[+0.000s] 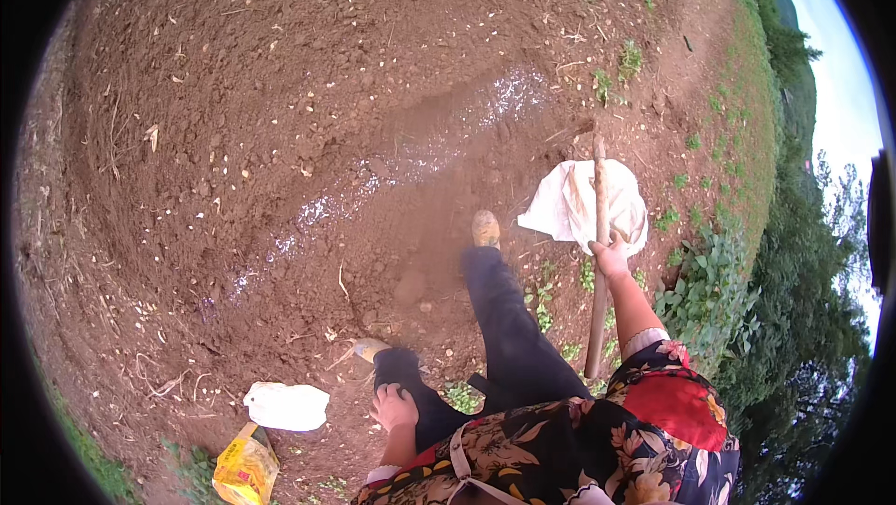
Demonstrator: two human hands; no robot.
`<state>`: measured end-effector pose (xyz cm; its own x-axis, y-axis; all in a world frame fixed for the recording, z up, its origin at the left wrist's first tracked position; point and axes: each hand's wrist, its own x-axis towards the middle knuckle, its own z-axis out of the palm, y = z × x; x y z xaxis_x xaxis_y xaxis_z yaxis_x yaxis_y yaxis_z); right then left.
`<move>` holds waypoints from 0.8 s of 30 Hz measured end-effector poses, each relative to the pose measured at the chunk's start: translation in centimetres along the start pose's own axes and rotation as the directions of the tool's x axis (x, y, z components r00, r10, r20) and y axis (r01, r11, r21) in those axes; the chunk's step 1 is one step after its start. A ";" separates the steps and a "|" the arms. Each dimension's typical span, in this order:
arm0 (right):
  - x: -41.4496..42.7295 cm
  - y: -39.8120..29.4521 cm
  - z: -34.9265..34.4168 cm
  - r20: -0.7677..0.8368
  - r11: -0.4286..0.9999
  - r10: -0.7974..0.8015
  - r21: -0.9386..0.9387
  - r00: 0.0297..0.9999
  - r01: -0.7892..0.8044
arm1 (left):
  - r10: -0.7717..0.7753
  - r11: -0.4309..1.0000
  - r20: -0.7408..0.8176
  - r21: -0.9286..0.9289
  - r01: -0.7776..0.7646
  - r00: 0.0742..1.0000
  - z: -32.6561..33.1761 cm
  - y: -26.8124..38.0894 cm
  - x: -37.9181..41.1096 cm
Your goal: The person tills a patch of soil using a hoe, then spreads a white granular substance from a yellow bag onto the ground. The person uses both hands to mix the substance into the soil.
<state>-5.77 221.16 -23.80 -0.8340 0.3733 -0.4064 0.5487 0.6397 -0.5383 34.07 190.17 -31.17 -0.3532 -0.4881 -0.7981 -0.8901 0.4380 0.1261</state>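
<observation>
My right hand (611,255) is wrapped around the long wooden handle (600,207) of a tool, likely a hoe. Its far end reaches the soil, where the head is hard to make out. Behind the handle, a white woven sack (560,204) lies on the ground, close to my right hand. My left hand (394,405) rests on my left leg near the knee, fingers somewhat apart and holding nothing. Ahead of my shoes (486,228), a broken band of white granules (371,183) crosses the tilled brown soil (231,99) diagonally.
At lower left lie a white bag (287,407) and a yellow printed plastic bag (246,464). Leafy plants (707,288) and a grassy strip (749,106) border the field on the right, with trees (805,323) beyond. Small weeds (630,60) and dry stalks dot the soil.
</observation>
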 end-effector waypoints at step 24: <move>25.9 -0.3 1.2 0.230 0.982 -0.089 0.182 0.969 0.047 | 0.297 0.931 -0.160 -0.169 -0.323 0.941 1.7 31.7 5.5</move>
<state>-27.44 229.83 -35.02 -0.8434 0.1500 -0.5160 0.5105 0.5232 -0.6824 4.43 202.66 -32.58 -0.6430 -0.4505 -0.6193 -0.7637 0.4379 0.4744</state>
